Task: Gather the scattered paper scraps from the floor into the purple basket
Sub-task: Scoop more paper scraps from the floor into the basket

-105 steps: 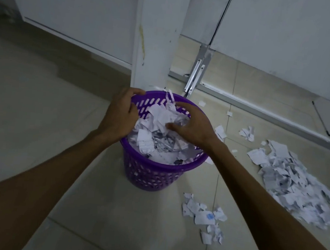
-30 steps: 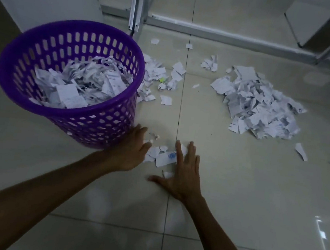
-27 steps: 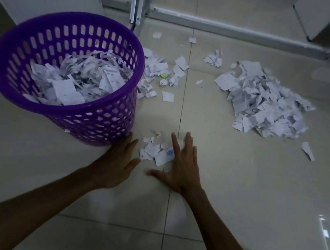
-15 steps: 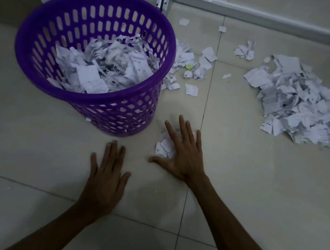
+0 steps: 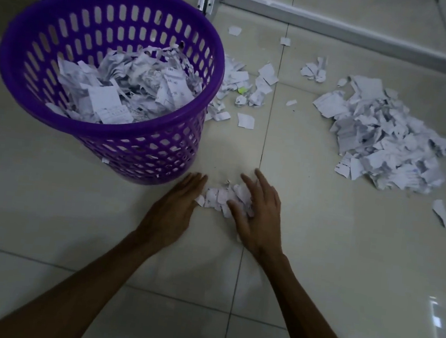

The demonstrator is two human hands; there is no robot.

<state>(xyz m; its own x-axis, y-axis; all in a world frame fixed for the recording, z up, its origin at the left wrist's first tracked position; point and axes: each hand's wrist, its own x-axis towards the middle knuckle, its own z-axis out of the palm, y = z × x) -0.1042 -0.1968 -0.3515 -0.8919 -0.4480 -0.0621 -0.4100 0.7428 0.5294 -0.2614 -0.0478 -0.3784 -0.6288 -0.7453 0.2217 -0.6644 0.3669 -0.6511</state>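
The tiled floor [image 5: 318, 247] under you carries the whole job, and the purple basket [image 5: 143, 130] stands on it at upper left, upright and already roughly half full of torn paper, so a good share of the work looks done. What is left is plain to see: the big heap of scraps [image 5: 385, 136] lies well apart to your right, untouched as far as this view shows, a looser scatter [image 5: 241, 88] sits just beside the basket's far side, and a few stray bits lie near the metal door track [image 5: 341, 24] at the top. Closest to you, just in front of the basket's base, is the small clump of scraps [image 5: 220, 196] you are working on. Your left hand [image 5: 173, 210] lies flat on the floor with fingers straight, its tips touching the clump's left edge; your right hand [image 5: 259, 216] is spread with fingers loosely bent over the clump's right side, pressing it inward without closing round it. Neither hand has lifted anything yet, so judging from here you are mid-sweep, with this clump, the scatter and the big heap all yet to go in
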